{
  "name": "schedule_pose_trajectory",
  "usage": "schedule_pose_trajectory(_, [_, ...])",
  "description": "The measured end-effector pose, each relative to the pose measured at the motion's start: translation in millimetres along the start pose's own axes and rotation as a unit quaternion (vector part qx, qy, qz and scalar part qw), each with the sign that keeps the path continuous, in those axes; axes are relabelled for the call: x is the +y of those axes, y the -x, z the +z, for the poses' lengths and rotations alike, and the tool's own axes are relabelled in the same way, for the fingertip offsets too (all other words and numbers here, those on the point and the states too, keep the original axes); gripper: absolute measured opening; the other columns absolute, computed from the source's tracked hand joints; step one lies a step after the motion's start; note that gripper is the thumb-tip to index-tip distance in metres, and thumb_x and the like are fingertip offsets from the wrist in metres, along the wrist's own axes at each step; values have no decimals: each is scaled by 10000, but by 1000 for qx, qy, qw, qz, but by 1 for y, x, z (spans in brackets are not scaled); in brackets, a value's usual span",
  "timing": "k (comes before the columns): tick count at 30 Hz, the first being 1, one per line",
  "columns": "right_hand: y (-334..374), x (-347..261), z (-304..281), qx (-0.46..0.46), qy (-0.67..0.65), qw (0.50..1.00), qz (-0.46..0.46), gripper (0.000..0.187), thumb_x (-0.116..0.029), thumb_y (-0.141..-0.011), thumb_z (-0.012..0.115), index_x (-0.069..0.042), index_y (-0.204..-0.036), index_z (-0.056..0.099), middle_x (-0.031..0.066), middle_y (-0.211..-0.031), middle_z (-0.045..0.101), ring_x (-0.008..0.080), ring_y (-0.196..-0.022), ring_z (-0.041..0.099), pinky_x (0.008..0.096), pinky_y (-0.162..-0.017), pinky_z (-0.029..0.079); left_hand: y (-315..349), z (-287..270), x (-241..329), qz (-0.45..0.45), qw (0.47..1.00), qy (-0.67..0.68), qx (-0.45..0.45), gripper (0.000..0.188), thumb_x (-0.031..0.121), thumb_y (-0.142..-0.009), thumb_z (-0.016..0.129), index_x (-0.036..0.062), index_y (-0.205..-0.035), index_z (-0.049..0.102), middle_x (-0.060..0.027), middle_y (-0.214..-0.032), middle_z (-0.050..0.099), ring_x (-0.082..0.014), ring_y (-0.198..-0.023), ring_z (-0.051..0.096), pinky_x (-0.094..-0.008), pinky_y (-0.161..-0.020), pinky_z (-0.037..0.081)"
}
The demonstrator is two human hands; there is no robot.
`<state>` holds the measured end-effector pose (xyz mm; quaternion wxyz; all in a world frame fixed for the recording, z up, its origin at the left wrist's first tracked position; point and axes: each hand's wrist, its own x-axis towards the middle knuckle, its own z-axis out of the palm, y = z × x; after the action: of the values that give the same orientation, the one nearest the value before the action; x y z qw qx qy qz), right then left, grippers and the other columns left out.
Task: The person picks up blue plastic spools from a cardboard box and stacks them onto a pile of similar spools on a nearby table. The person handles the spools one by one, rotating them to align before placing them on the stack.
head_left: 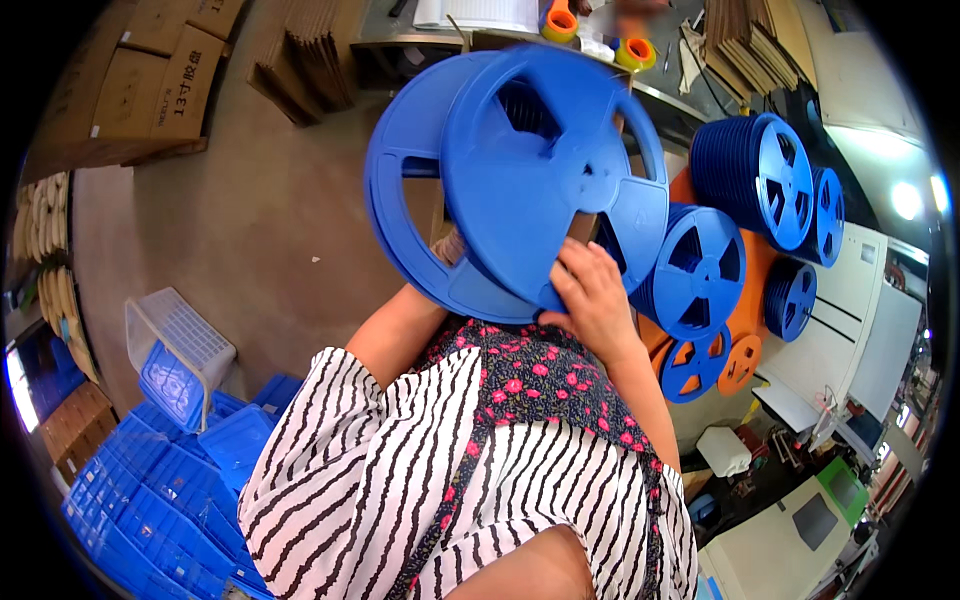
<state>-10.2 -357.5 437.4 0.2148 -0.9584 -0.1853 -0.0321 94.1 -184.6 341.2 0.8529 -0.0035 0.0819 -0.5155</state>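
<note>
In front of my chest I hold large blue plastic reel discs, at least two, overlapping. The front disc (505, 185) has wide cut-outs and a small hole in its hub; the rear disc (400, 115) sticks out to its left. My right hand (592, 292) is closed on the lower right of the front disc, its fingers bent over the face. Behind the rear disc is my left hand (449, 247), showing partly through a cut-out; its fingers are hidden. Close to the right of the discs lies a stack of blue reels (705, 265) on its side.
More blue reel stacks (782, 180) and an orange disc (739, 365) stand at the right by an orange surface (755, 270). Ahead, a workbench (685, 95) bears tape dispensers (560, 25). Cartons (130, 85) are far left, blue crates (150, 480) lower left.
</note>
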Motion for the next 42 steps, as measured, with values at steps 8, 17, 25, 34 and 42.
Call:
schedule_pose_trajectory(8, [13,3,-4,-45,-63,997,1,747,-408,-636,756,1,-1207,503,159,-1176,540,345,-985,570,403,-839,494,3,4,-7,18,998,-43,47,714,462,-835,627,33,-1352,386,-153,-1245,516,-285,-1161,523,-442,-1070,367])
schedule_pose_trajectory(17, [11,12,-28,101,-86,988,74,510,-126,-660,752,-4,-1124,580,180,-1129,619,334,-925,621,387,-802,504,5,5,-7,23,984,-152,85,758,478,-815,671,47,-1365,377,-141,-1285,506,-260,-1170,512,-407,-1023,430])
schedule_pose_trajectory(25, [47,50,-33,506,-469,582,430,278,-272,-993,421,-42,-913,554,37,-713,534,142,-525,481,258,-457,397,34,1,12,-13,994,-99,42,810,481,-820,667,38,-1399,314,-148,-1220,522,-281,-1140,498,-459,-984,443])
schedule_pose_trajectory(34, [111,77,-15,575,-581,384,429,232,-319,-965,450,-111,-971,552,12,-724,518,138,-515,452,249,-439,339,40,1,61,152,984,16,-88,820,490,-699,765,66,-1321,441,-126,-1209,511,-258,-1110,477,-364,-954,439])
schedule_pose_trajectory(42, [129,66,4,580,-617,370,381,202,-287,-957,460,-109,-974,554,11,-758,525,139,-537,452,247,-453,341,52,23,89,275,955,-86,-67,719,484,-750,721,69,-1285,480,-178,-1143,553,-288,-1025,554,-378,-953,442])
